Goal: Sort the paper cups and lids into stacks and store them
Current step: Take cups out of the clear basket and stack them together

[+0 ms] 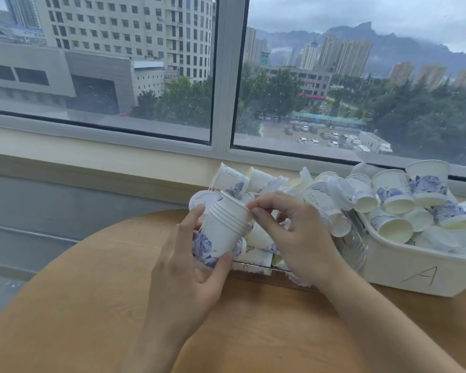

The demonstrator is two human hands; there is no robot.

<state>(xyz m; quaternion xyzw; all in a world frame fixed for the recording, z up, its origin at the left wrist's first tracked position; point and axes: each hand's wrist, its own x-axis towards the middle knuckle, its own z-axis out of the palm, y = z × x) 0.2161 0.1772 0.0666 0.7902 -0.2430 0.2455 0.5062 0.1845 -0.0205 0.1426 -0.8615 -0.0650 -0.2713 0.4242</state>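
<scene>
A nested stack of white paper cups [221, 230] with a blue flower print is held above the wooden table, tilted with its rims toward the window. My left hand [183, 262] wraps around the stack's lower part. My right hand [288, 232] pinches the top rim with thumb and forefinger. Behind the hands a clear plastic bin [355, 246] holds several loose cups and translucent lids, one lid [203, 199] showing at its left. A white bin [404, 267] marked "A" at the right is heaped with more cups [393, 191] and lids.
The round wooden table [92, 305] curves away at the left, with grey floor beyond its edge. A cream window sill [92, 154] and a large window run along the back, close behind the bins.
</scene>
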